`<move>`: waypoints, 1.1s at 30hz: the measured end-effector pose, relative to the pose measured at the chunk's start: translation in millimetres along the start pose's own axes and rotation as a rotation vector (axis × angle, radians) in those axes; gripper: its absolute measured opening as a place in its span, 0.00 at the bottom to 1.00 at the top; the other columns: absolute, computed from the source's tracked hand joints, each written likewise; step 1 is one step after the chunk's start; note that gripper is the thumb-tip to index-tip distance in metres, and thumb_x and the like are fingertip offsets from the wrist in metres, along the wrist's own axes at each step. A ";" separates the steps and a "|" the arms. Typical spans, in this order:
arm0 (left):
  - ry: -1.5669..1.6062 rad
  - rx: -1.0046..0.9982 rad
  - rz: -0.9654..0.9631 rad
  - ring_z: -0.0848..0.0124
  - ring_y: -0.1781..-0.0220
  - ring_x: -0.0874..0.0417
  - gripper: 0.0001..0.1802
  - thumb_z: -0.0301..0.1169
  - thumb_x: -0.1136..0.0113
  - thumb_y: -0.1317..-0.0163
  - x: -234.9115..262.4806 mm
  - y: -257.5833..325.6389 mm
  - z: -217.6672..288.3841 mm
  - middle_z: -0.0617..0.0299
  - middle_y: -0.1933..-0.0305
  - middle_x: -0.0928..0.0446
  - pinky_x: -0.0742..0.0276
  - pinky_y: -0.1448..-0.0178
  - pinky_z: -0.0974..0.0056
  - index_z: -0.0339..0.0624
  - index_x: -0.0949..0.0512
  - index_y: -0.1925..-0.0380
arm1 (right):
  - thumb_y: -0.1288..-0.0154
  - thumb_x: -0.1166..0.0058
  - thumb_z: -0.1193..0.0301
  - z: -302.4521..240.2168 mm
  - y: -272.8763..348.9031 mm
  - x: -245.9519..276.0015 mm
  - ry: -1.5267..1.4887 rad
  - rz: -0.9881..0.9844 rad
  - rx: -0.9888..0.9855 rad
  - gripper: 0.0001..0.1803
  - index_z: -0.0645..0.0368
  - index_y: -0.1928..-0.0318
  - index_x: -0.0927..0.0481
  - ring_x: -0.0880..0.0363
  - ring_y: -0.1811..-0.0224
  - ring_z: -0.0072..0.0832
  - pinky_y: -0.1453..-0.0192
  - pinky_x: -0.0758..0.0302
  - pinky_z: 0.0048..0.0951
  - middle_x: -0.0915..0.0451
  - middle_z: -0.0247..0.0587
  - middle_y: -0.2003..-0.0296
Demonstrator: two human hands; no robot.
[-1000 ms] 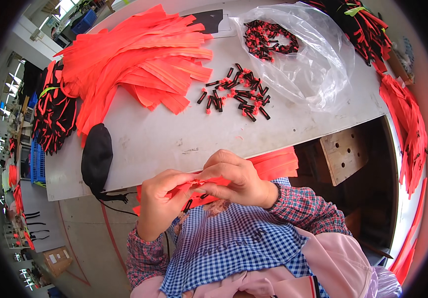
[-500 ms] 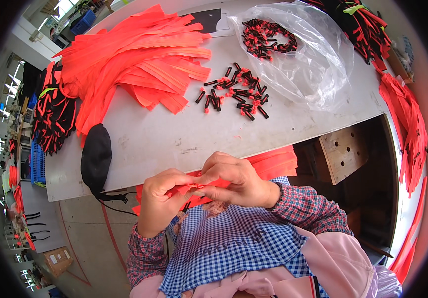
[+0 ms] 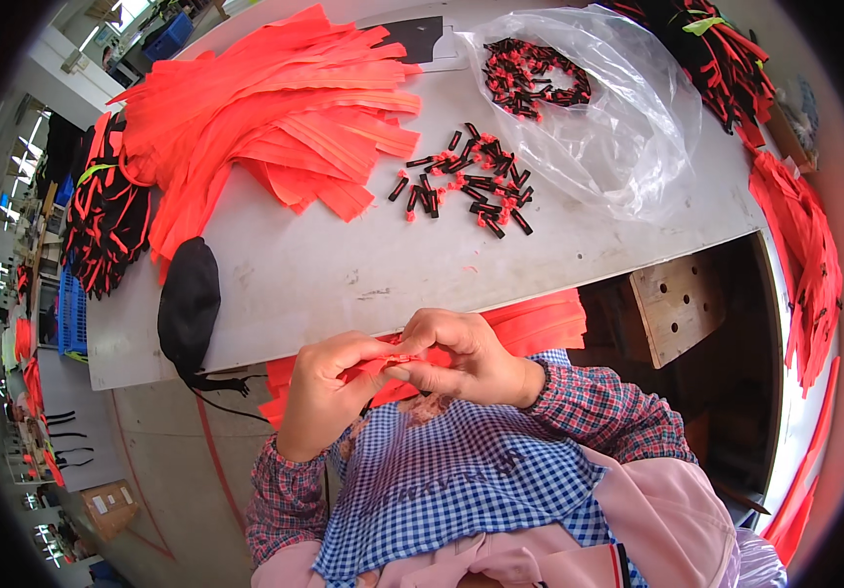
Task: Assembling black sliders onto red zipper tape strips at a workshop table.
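Just past the table's front edge, over my lap, both hands meet at the end of a red zipper tape [image 3: 375, 367]. My left hand [image 3: 324, 387] is closed on the tape, thumb and fingers pinching it. From the other side my right hand [image 3: 471, 361] pinches the same end, thumb against fingertips; whether a small slider sits between them is hidden. More red zipper tapes [image 3: 545, 321] lie across my lap behind the hands. Farther in, small black zipper pulls with red ends [image 3: 481, 183] lie loose on the table.
A big heap of red zipper tapes [image 3: 275, 108] covers the table's far left, beside a black-and-red bundle [image 3: 106, 216]. A black cloth pouch [image 3: 190, 299] hangs over the front edge. At the far right, a clear plastic bag [image 3: 638, 127] holds more pulls. An open wooden drawer [image 3: 677, 304] is below.
Both hands stay pinched on the zipper tape; the fingers have shifted slightly, and the right thumb now shows more plainly over the tape. Nothing on the table has been moved.
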State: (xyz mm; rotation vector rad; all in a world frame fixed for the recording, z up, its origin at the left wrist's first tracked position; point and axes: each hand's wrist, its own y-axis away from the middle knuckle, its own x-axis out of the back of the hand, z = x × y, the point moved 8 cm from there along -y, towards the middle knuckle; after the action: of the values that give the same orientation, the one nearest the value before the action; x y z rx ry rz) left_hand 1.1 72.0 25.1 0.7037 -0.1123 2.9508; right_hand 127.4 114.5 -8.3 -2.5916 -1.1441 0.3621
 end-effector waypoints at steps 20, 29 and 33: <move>0.188 -0.205 0.006 0.75 0.74 0.27 0.17 0.39 0.34 0.36 25.9 -1.9 36.5 0.62 0.78 0.25 0.30 0.68 0.65 0.34 0.22 0.70 | 0.22 0.53 0.66 -17.6 -4.5 -21.1 -0.251 0.179 -0.082 0.09 0.56 0.61 0.34 0.32 0.59 0.17 0.52 0.32 0.21 0.32 0.28 0.63; 0.414 -0.196 0.005 0.79 0.72 0.26 0.19 0.43 0.31 0.39 65.8 -0.4 63.9 0.66 0.75 0.24 0.30 0.67 0.67 0.35 0.21 0.70 | 0.27 0.60 0.77 -87.4 -37.2 -30.7 0.805 0.079 0.450 0.19 0.69 0.39 0.30 0.27 0.50 0.34 0.44 0.29 0.33 0.30 0.46 0.51; 0.320 -0.395 0.221 0.75 0.74 0.23 0.14 0.36 0.32 0.38 79.6 8.0 86.0 0.62 0.76 0.22 0.28 0.69 0.64 0.34 0.20 0.70 | 0.27 0.45 0.68 -106.9 -57.1 -12.2 0.785 0.251 0.338 0.17 0.62 0.43 0.25 0.20 0.58 0.44 0.53 0.22 0.36 0.23 0.51 0.54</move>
State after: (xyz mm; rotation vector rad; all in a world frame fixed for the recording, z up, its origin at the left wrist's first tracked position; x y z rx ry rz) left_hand -32.2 62.6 137.3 0.1736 -0.7617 3.0507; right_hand 116.9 125.4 112.5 -2.2232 -0.4384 -0.3667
